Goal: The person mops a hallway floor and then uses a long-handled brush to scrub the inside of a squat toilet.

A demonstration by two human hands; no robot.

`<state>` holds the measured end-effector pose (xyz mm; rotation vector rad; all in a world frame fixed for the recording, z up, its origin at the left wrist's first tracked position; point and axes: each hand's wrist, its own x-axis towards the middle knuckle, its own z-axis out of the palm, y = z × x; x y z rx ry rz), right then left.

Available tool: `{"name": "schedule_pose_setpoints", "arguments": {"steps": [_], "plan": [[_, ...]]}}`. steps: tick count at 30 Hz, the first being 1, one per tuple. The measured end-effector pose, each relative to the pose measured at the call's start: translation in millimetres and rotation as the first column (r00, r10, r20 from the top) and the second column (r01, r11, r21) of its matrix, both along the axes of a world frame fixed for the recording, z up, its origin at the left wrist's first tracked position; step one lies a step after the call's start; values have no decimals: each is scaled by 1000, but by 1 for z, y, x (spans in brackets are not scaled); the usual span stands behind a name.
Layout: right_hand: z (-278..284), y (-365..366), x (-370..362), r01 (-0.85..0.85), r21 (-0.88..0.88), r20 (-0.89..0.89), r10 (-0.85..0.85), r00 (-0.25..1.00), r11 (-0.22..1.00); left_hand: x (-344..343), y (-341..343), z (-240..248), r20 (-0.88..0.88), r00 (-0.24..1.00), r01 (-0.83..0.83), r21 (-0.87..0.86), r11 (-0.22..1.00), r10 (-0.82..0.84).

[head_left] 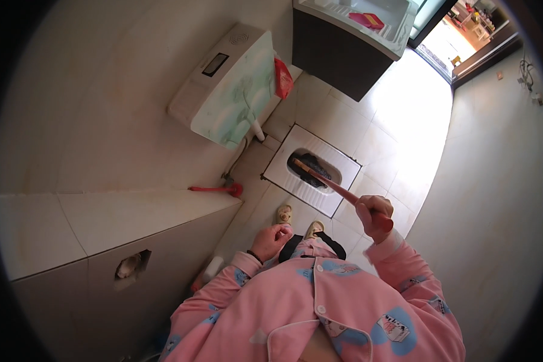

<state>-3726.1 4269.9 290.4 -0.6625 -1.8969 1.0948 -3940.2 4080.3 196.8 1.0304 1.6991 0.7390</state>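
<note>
My right hand is closed around the near end of a long reddish-pink stick. The stick slants down to the left into the bowl of a white squat toilet set in the floor. Its far end looks tan and lies over a dark, wrinkled mass in the bowl; I cannot tell whether that mass is joined to the stick. My left hand hangs in front of my body, fingers curled, with nothing visible in them. Its palm is turned out of sight.
A green-and-white cistern hangs on the left wall, with a red bag beside it. Below lies a red long-handled tool by the tiled ledge. A dark washbasin cabinet stands ahead, with a doorway at far right.
</note>
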Motion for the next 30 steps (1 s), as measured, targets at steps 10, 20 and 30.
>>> {"name": "schedule_pose_setpoints", "arguments": {"steps": [10, 20, 30], "plan": [[245, 62, 49, -454, 146, -90, 469, 879, 879, -12, -15, -4, 34, 997, -65, 1, 998, 65], [47, 22, -21, 23, -187, 203, 15, 979, 982, -6, -3, -6, -28, 999, 28, -5, 1000, -28], [60, -13, -11, -229, -160, 199, 258, 945, 960, -7, -18, -12, -5, 1000, 15, -42, 999, -15]]}}
